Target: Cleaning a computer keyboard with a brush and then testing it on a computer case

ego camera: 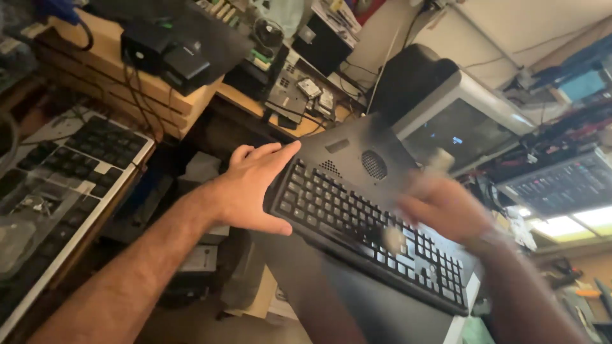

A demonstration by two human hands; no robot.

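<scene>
Currently a black keyboard point(370, 236) is steadied at its left end by the left hand point(255, 188), thumb underneath, while the blurred right hand point(446, 207) wipes or brushes its keys; whether that hand is closed cannot be told. More passes seem needed.

dark crt screen point(460, 130) in grey casing, upper right
</scene>
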